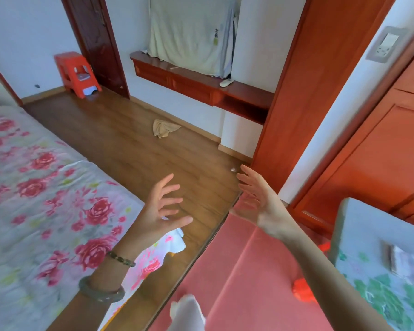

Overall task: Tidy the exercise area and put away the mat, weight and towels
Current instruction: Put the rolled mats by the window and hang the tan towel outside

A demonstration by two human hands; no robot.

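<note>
A pink exercise mat [239, 271] lies flat on the wooden floor at the lower middle and right. My left hand [160, 209] hovers above the floor just left of the mat, empty, fingers spread. Over the mat's far end my right hand [258, 197] is held out, also empty with fingers apart. A crumpled beige towel [164, 128] rests on the floor further off, near the wall cabinet. A white cloth [189, 314] shows at the bottom edge on the mat, blurred. An orange-red object [301, 291] sits at the mat's right edge, partly hidden by my right arm.
A bed with a rose-print sheet [38, 199] fills the left. A red plastic stool [78, 74] stands in the far corner. A red wood wall cabinet [201, 84] juts out ahead, and wardrobe doors [380, 151] stand right. A cushioned seat [387, 259] sits at lower right.
</note>
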